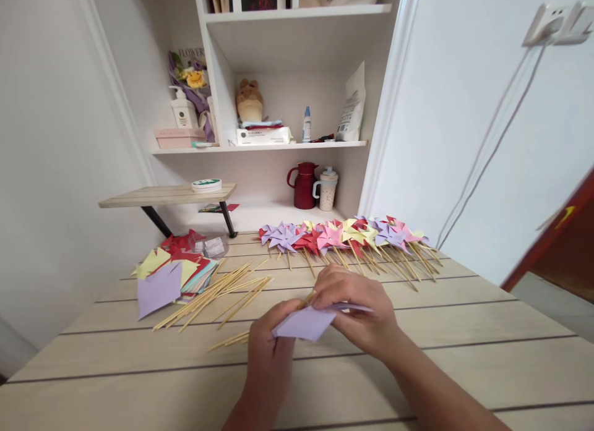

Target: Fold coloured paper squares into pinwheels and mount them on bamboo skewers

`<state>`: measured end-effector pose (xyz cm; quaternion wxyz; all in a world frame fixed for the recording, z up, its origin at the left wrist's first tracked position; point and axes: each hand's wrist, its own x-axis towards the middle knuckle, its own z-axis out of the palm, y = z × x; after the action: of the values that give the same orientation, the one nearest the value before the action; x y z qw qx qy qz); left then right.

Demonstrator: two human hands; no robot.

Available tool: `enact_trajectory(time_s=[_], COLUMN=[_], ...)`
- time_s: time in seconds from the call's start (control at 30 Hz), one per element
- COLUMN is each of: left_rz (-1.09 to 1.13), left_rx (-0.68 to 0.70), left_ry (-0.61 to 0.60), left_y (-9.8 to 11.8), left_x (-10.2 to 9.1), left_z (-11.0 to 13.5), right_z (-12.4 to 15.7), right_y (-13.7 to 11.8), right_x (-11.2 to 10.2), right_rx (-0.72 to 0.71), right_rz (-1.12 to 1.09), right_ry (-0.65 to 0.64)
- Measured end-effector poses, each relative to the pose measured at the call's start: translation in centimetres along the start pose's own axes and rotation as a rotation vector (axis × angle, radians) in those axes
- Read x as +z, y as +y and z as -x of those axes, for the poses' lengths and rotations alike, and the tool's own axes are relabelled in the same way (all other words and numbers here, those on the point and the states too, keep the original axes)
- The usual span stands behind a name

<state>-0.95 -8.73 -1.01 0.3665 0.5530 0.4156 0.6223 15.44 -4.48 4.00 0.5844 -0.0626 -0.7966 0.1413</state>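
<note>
Between my two hands is a piece of purple paper point(304, 324), held above the table in front of me. My left hand point(273, 341) is closed on its left side, with the thumb on top. Fingers of my right hand point(355, 301) pinch the upper right part of the paper. The tip of a wooden stick point(306, 300) shows between the hands; the rest of it is hidden. Nearby on the left lie loose wooden sticks point(218, 295), a few of them close to my left wrist. Beyond my hands, finished paper pinwheels point(329, 236) in purple, red, pink and yellow lie in a row.
At the left is a stack of coloured paper point(197, 276) with a purple sheet point(159, 290) on it. Behind it sits a clear plastic box point(214, 247) beside a small raised stand point(171, 196). A red jug point(305, 187) and a cup point(328, 190) stand at the back.
</note>
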Motion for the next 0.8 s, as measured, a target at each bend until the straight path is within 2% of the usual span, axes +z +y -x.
enact_trajectory(time_s=[0.2, 0.4, 0.53, 0.8], left_rz=[-0.012, -0.037, -0.053, -0.076], left_rx=[0.058, 0.054, 0.05, 0.144], left_ry=[0.005, 0.05, 0.025, 0.046], left_y=[-0.8, 0.0, 0.2, -0.5], left_x=[-0.1, -0.1, 0.0, -0.1], left_z=[0.0, 0.2, 0.2, 0.2], right_z=[0.0, 0.0, 0.0, 0.0], right_y=[-0.1, -0.1, -0.1, 0.0], right_x=[0.1, 0.1, 0.1, 0.1], right_rx=[0.003, 0.003, -0.004, 0.0], right_rz=[0.0, -0.013, -0.006, -0.009], right_ry=[0.007, 0.007, 0.018, 0.014])
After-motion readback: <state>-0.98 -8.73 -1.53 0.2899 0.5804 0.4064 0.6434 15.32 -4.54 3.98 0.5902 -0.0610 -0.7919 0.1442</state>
